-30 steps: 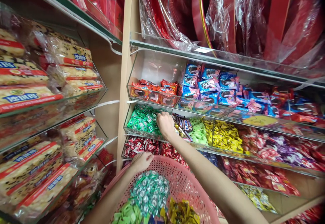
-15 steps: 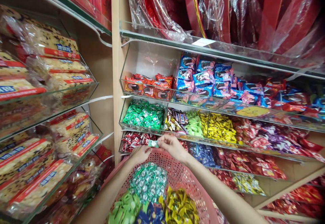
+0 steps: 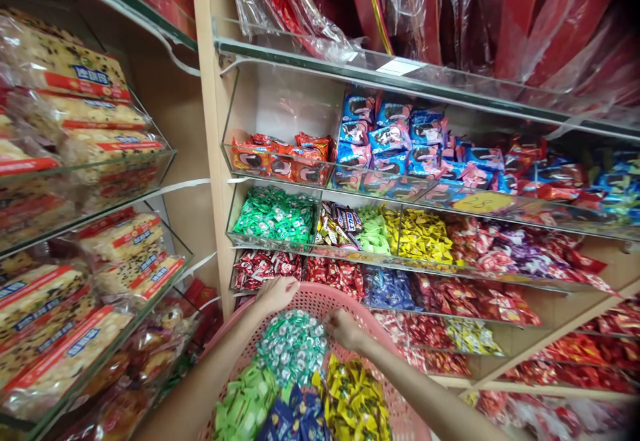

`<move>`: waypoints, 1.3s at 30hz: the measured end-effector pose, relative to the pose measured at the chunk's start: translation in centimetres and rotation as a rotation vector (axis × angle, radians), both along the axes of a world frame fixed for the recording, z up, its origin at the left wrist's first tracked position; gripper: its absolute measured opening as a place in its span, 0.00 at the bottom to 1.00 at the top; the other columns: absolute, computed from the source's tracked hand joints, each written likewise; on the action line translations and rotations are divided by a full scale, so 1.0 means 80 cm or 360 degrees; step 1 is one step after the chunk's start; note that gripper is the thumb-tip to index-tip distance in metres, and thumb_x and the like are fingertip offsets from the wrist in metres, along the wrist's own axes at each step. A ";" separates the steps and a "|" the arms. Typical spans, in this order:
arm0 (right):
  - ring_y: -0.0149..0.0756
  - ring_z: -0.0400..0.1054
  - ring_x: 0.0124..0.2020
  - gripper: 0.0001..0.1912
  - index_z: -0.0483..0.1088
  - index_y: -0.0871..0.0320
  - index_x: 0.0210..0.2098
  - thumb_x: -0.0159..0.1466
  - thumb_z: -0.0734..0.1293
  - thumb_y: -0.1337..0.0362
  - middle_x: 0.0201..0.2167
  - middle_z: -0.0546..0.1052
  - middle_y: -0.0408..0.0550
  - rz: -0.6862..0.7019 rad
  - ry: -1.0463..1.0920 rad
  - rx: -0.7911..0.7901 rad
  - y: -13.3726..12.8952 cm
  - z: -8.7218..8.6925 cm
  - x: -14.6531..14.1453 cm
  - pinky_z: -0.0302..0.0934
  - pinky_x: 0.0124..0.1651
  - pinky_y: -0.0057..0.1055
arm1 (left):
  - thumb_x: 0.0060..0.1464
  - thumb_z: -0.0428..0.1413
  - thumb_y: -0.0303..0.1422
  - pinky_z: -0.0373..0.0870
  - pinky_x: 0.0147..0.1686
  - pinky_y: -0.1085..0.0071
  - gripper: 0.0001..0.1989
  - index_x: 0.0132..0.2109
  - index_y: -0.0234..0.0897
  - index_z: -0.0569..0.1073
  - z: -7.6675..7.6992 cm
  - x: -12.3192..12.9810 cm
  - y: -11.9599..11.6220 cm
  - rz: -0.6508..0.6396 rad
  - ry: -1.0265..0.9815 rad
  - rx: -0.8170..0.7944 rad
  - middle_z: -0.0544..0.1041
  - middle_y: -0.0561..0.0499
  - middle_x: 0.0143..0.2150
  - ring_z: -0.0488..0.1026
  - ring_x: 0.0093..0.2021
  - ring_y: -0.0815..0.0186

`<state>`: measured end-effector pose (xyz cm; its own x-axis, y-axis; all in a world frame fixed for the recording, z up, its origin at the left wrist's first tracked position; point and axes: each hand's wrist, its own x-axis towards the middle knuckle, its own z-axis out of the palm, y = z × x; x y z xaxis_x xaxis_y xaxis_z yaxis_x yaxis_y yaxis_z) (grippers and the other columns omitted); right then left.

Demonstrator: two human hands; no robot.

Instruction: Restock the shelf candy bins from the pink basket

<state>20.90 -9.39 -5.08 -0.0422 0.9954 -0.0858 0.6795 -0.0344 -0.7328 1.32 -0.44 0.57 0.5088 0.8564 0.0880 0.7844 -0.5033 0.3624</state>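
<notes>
A pink perforated plastic basket [image 3: 395, 344] is in front of me, with heaps of wrapped candies in it. Pale green-and-white candies [image 3: 290, 344] lie at its far side. Nearer me are lime green candies [image 3: 245, 404], dark blue candies [image 3: 295, 418] and yellow candies [image 3: 357, 398]. My left hand [image 3: 280, 293] is closed at the basket's far rim, its fingertips partly hidden. Inside the basket, my right hand [image 3: 344, 329] is closed just right of the pale green candies; whatever it may hold is hidden.
Ahead, glass shelves hold green candies [image 3: 275, 214], yellow candies [image 3: 420, 234], red candies [image 3: 267, 269] and blue-pink packets [image 3: 390, 138]. On the left are shelves of packaged bread-like snacks [image 3: 85, 84]. A wooden upright [image 3: 207, 121] divides the two units. Glass edges [image 3: 380, 68] jut out.
My right hand has come down from the far rim into the basket, parting from my left hand. The small pale green candy between them no longer shows. The view has shifted slightly right.
</notes>
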 end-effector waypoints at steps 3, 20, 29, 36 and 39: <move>0.24 0.57 0.17 0.07 0.62 0.61 0.19 0.52 0.58 0.72 0.14 0.64 0.40 0.0018 0.0137 -0.0045 0.000 -0.002 -0.004 0.50 0.20 0.19 | 0.55 0.36 0.47 0.54 0.28 0.76 0.22 0.36 0.43 0.71 0.001 -0.001 -0.002 -0.0001 -0.0001 0.0000 0.74 0.53 0.31 0.69 0.31 0.67; 0.28 0.62 0.25 0.02 0.67 0.60 0.25 0.51 0.62 0.69 0.23 0.71 0.43 -0.0227 -0.0286 0.0270 -0.018 -0.011 -0.021 0.52 0.27 0.21 | 0.55 0.36 0.45 0.56 0.28 0.76 0.21 0.35 0.43 0.71 -0.004 0.014 -0.007 -0.0079 0.0024 0.0024 0.75 0.52 0.32 0.71 0.32 0.65; 0.33 0.65 0.28 0.09 0.65 0.57 0.33 0.59 0.54 0.66 0.26 0.72 0.45 -0.0405 -0.0280 0.0574 -0.048 0.028 -0.005 0.55 0.31 0.25 | 0.55 0.35 0.47 0.55 0.26 0.76 0.23 0.34 0.43 0.71 -0.015 0.033 -0.011 -0.0147 0.0044 0.0026 0.75 0.52 0.29 0.71 0.32 0.66; 0.38 0.62 0.40 0.13 0.64 0.56 0.41 0.60 0.53 0.66 0.40 0.68 0.51 -0.0602 -0.0755 0.0995 -0.060 0.049 0.019 0.55 0.42 0.34 | 0.55 0.35 0.46 0.58 0.29 0.74 0.22 0.36 0.45 0.71 -0.014 0.046 -0.016 -0.0191 0.0065 0.0010 0.75 0.52 0.33 0.71 0.35 0.65; 0.42 0.60 0.46 0.16 0.62 0.57 0.46 0.60 0.54 0.62 0.46 0.66 0.53 -0.0734 -0.0886 0.0871 -0.059 0.038 0.030 0.53 0.45 0.36 | 0.55 0.36 0.45 0.58 0.30 0.75 0.21 0.36 0.45 0.71 -0.013 0.048 -0.019 -0.0202 0.0057 0.0002 0.75 0.53 0.34 0.71 0.35 0.65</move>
